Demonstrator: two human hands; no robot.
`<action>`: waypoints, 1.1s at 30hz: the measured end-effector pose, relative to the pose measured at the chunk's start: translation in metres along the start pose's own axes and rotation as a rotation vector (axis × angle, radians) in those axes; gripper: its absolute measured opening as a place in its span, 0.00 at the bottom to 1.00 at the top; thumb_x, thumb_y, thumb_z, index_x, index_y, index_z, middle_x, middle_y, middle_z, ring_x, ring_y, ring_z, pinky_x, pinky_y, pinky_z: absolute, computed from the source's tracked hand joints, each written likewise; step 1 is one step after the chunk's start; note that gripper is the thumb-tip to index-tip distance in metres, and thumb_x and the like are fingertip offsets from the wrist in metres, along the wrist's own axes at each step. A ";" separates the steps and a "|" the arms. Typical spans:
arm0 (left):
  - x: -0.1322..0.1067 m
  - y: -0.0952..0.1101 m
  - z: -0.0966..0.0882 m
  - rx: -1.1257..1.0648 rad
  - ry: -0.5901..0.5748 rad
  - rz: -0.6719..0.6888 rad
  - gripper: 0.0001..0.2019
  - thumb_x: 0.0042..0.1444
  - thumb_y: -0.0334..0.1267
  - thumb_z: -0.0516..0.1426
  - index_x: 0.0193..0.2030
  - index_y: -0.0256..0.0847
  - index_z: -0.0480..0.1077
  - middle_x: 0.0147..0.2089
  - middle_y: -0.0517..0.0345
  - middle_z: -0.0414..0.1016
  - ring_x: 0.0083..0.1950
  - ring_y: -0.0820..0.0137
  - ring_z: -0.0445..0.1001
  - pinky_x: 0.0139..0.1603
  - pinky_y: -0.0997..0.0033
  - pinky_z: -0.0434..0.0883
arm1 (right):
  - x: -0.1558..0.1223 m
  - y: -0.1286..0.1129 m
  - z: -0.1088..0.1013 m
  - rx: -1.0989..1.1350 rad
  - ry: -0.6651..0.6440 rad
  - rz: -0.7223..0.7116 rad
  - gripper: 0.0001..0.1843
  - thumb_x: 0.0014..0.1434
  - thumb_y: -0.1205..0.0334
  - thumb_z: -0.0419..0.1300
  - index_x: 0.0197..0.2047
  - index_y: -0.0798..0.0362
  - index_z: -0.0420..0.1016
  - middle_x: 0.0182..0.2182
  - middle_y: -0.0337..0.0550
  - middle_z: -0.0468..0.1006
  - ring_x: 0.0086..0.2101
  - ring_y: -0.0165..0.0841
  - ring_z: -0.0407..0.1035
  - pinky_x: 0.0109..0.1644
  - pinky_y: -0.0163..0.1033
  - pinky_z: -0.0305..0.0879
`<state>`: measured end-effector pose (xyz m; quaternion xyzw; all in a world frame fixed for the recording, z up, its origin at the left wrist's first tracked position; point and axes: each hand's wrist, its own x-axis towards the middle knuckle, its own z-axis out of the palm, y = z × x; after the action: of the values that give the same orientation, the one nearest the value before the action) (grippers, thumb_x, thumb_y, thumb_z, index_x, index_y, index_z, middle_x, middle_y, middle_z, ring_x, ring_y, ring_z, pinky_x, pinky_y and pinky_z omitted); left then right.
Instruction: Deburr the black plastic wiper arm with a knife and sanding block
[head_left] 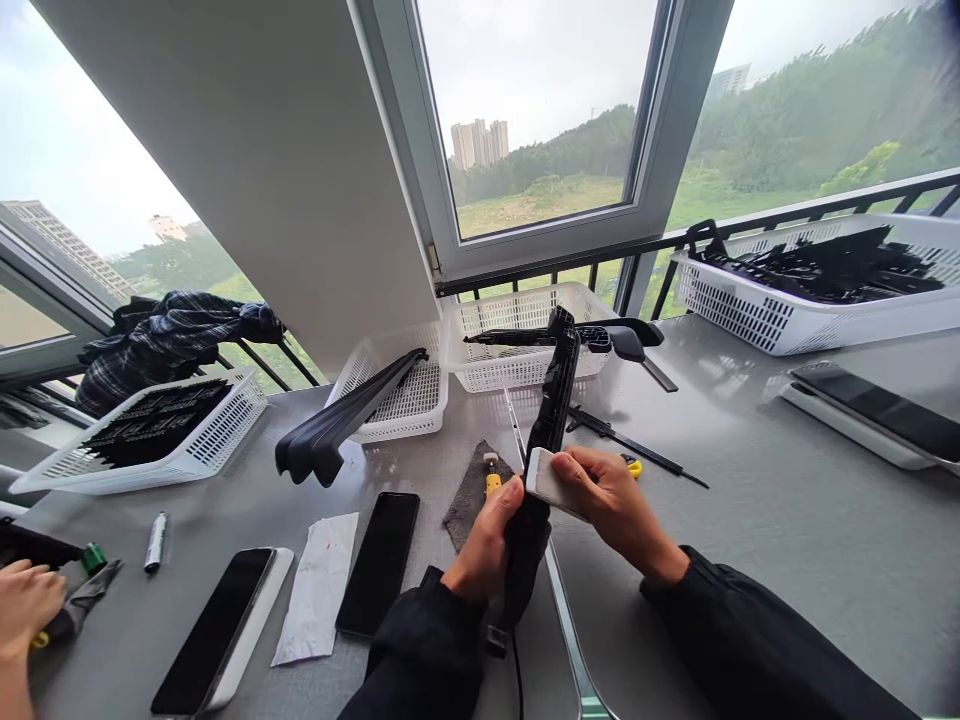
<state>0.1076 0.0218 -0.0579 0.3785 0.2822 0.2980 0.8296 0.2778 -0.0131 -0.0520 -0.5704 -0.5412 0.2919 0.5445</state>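
Observation:
My left hand [484, 548] is wrapped round the lower part of a long black plastic part [555, 395], which stands tilted up over the table. In my right hand [621, 505] is a flat white pad [546, 478], gripped between thumb and fingers and pressed against the side of that part. What the pad is made of, I cannot tell. Behind my left hand, a yellow-handled tool [493, 482] lies on a grey cloth [469, 492]. Beyond my right hand rests a black caliper [637, 447], and a bit of something yellow [634, 466] shows beside my fingers.
White baskets with black parts stand along the window: left [225, 425], middle [401, 425], behind [487, 375], right [750, 310]. Left of me lie a black phone [379, 565], white paper [319, 585] and a marker [156, 542]. A co-worker's hand [30, 600] is at far left.

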 end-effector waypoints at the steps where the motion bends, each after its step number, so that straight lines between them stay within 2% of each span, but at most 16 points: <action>1: -0.001 0.001 0.000 -0.032 -0.013 -0.038 0.33 0.49 0.71 0.70 0.31 0.42 0.67 0.22 0.69 0.59 0.20 0.77 0.55 0.23 0.73 0.56 | -0.001 -0.001 0.003 0.020 0.009 0.007 0.39 0.68 0.22 0.52 0.24 0.48 0.56 0.21 0.34 0.56 0.24 0.28 0.50 0.26 0.37 0.47; 3: -0.001 0.002 -0.001 -0.073 -0.057 -0.115 0.35 0.46 0.74 0.70 0.26 0.43 0.64 0.20 0.68 0.58 0.19 0.77 0.55 0.22 0.72 0.55 | -0.003 -0.002 0.009 0.055 0.042 0.017 0.39 0.68 0.21 0.52 0.24 0.48 0.56 0.21 0.33 0.55 0.24 0.28 0.49 0.26 0.37 0.46; 5: -0.001 0.000 -0.002 -0.060 -0.074 -0.110 0.35 0.48 0.74 0.69 0.27 0.42 0.66 0.21 0.67 0.59 0.20 0.76 0.57 0.23 0.71 0.56 | -0.004 -0.002 0.012 0.069 0.076 0.026 0.40 0.67 0.20 0.53 0.24 0.48 0.56 0.21 0.33 0.55 0.24 0.28 0.49 0.26 0.37 0.46; 8: 0.001 -0.005 -0.001 0.085 -0.066 0.037 0.30 0.57 0.69 0.67 0.41 0.39 0.77 0.27 0.63 0.68 0.25 0.73 0.64 0.28 0.71 0.63 | -0.004 -0.001 0.009 0.060 0.097 0.049 0.41 0.64 0.18 0.53 0.23 0.48 0.56 0.21 0.33 0.55 0.24 0.28 0.49 0.26 0.36 0.46; 10: 0.000 -0.003 0.001 0.219 -0.118 0.076 0.31 0.61 0.68 0.65 0.53 0.39 0.78 0.29 0.61 0.72 0.25 0.72 0.68 0.27 0.71 0.65 | -0.004 0.000 0.006 0.077 0.110 0.066 0.41 0.63 0.19 0.55 0.23 0.48 0.56 0.20 0.33 0.56 0.24 0.28 0.50 0.26 0.36 0.47; 12: -0.002 0.003 0.003 0.324 -0.184 0.076 0.34 0.63 0.69 0.63 0.58 0.38 0.77 0.29 0.60 0.73 0.23 0.70 0.70 0.25 0.70 0.65 | -0.004 -0.001 0.005 0.152 0.098 0.109 0.38 0.62 0.19 0.57 0.27 0.48 0.60 0.20 0.32 0.60 0.22 0.27 0.52 0.24 0.35 0.48; 14: -0.007 0.013 0.005 0.388 -0.179 0.138 0.33 0.63 0.68 0.63 0.55 0.36 0.79 0.29 0.59 0.72 0.24 0.70 0.70 0.25 0.70 0.65 | -0.004 -0.004 0.007 0.252 0.050 0.166 0.36 0.60 0.20 0.60 0.35 0.46 0.61 0.20 0.31 0.65 0.20 0.28 0.54 0.22 0.33 0.48; 16: -0.010 0.022 0.007 0.430 -0.117 0.233 0.31 0.63 0.66 0.64 0.50 0.35 0.82 0.29 0.59 0.70 0.26 0.71 0.68 0.28 0.70 0.65 | -0.005 -0.006 0.009 0.313 0.001 0.193 0.36 0.59 0.20 0.61 0.38 0.45 0.59 0.20 0.30 0.68 0.19 0.28 0.55 0.22 0.32 0.48; 18: -0.011 0.024 0.008 0.467 -0.057 0.313 0.29 0.63 0.66 0.64 0.46 0.35 0.83 0.30 0.58 0.70 0.30 0.70 0.66 0.32 0.69 0.64 | -0.007 -0.006 0.011 0.311 -0.011 0.178 0.35 0.60 0.21 0.61 0.39 0.45 0.57 0.20 0.30 0.69 0.19 0.27 0.55 0.22 0.32 0.48; 20: -0.008 0.020 0.009 0.484 -0.044 0.330 0.31 0.63 0.68 0.63 0.45 0.35 0.83 0.30 0.58 0.70 0.30 0.70 0.65 0.32 0.70 0.64 | -0.007 -0.005 0.011 0.279 -0.001 0.150 0.35 0.61 0.21 0.61 0.38 0.45 0.57 0.20 0.30 0.68 0.20 0.27 0.54 0.23 0.32 0.47; 24: 0.000 0.004 0.006 0.436 -0.102 0.175 0.40 0.59 0.75 0.61 0.54 0.35 0.80 0.25 0.63 0.67 0.20 0.72 0.64 0.23 0.72 0.61 | -0.008 0.000 0.007 0.193 0.004 0.130 0.34 0.63 0.22 0.59 0.36 0.46 0.60 0.20 0.31 0.67 0.21 0.27 0.54 0.23 0.32 0.47; 26: 0.000 0.004 0.004 0.419 -0.112 0.154 0.40 0.59 0.75 0.62 0.57 0.35 0.78 0.25 0.64 0.68 0.19 0.72 0.65 0.22 0.72 0.62 | -0.008 0.000 0.008 0.164 -0.004 0.132 0.34 0.64 0.22 0.58 0.36 0.46 0.61 0.20 0.31 0.67 0.21 0.27 0.55 0.23 0.32 0.48; 31: -0.009 0.014 0.007 0.357 -0.021 0.323 0.33 0.60 0.65 0.67 0.57 0.38 0.79 0.31 0.59 0.74 0.28 0.72 0.68 0.33 0.72 0.67 | -0.009 -0.005 0.010 0.172 -0.012 0.064 0.34 0.65 0.21 0.56 0.35 0.46 0.60 0.20 0.31 0.65 0.21 0.27 0.54 0.23 0.33 0.48; 33: -0.009 0.013 0.009 0.334 0.004 0.343 0.31 0.60 0.64 0.68 0.56 0.38 0.78 0.30 0.60 0.74 0.29 0.72 0.68 0.35 0.72 0.68 | -0.010 -0.006 0.008 0.162 0.006 0.026 0.35 0.65 0.21 0.56 0.34 0.46 0.59 0.21 0.30 0.63 0.22 0.27 0.53 0.24 0.33 0.48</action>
<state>0.1046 0.0179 -0.0406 0.5524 0.2608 0.3844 0.6922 0.2658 -0.0212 -0.0508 -0.5326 -0.5067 0.3400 0.5865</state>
